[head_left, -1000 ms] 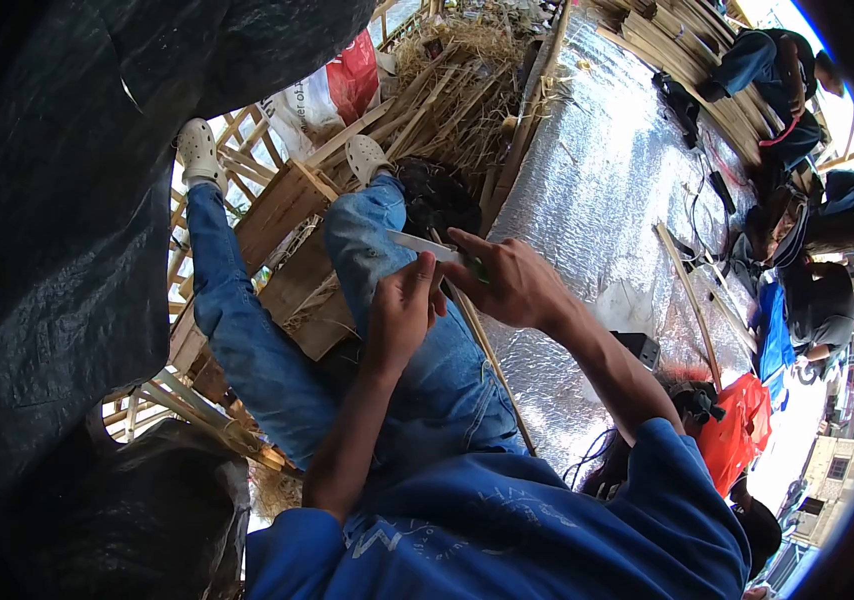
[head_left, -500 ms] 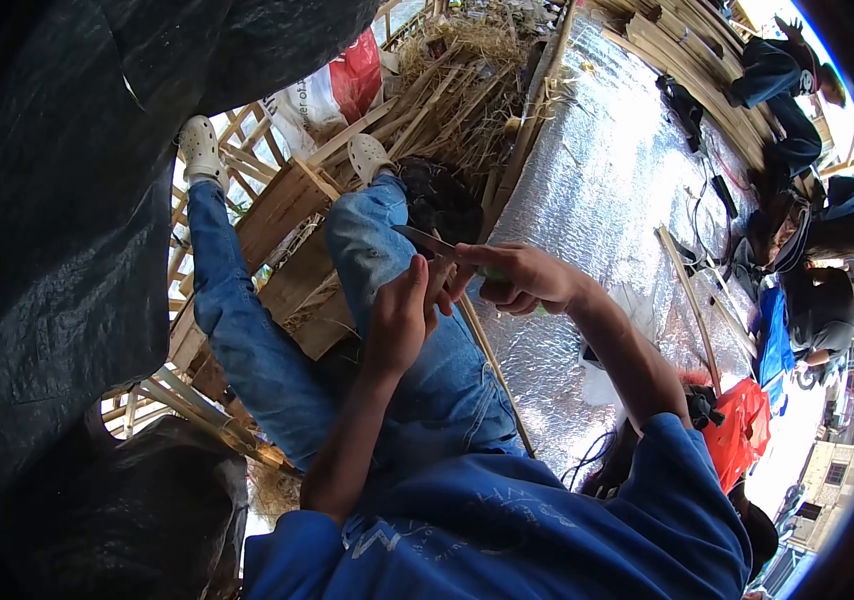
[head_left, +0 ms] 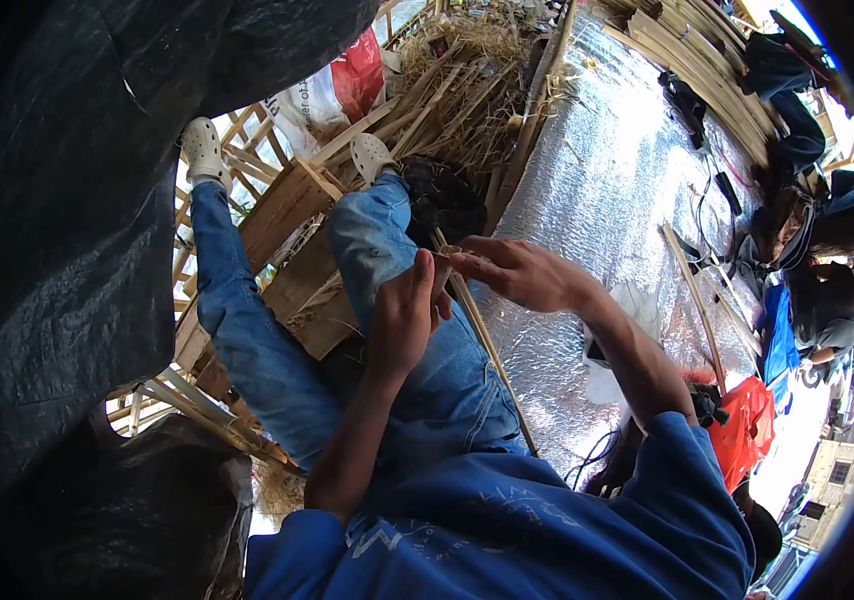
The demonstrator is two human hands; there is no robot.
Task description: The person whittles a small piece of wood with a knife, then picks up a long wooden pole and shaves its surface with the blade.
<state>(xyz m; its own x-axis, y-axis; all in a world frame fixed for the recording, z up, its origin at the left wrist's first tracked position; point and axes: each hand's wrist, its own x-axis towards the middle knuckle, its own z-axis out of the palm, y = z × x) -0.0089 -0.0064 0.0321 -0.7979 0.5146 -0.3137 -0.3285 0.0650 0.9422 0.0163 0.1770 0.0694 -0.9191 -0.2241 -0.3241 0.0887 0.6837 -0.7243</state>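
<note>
Writing recorded first. On the white and red sack [head_left: 309, 108] at 11 o'clock, "er of" can be read running sideways; the rest of that print is cut off by folds. On the blue shirt [head_left: 547, 515] at 6 o'clock, white lettering is noted: one large character resembling an M or a W is made out, while the smaller rows are too distorted to be read.

Strip [head_left: 487, 345]: thin, straight, pale tan, wood-like in surface. It is located near the centre of the head view, its upper tip seen just above the fingers and its length sloped toward 5 o'clock, between the jeans [head_left: 237, 310] and the silver foil sheet [head_left: 587, 190]. Its middle is hidden by the fingers.

Left hand [head_left: 402, 315]: grip closed around the strip, thumb raised along it. Right hand [head_left: 532, 275]: fingertips brought against the strip close by the left thumb; whether anything is pinched in this grip cannot be told.

Surroundings: loose slats and straw [head_left: 457, 110] are heaped at 12 o'clock, a red bag [head_left: 744, 430] is observed at 4 o'clock, and black sheeting [head_left: 57, 250] is hung at 9 o'clock.
</note>
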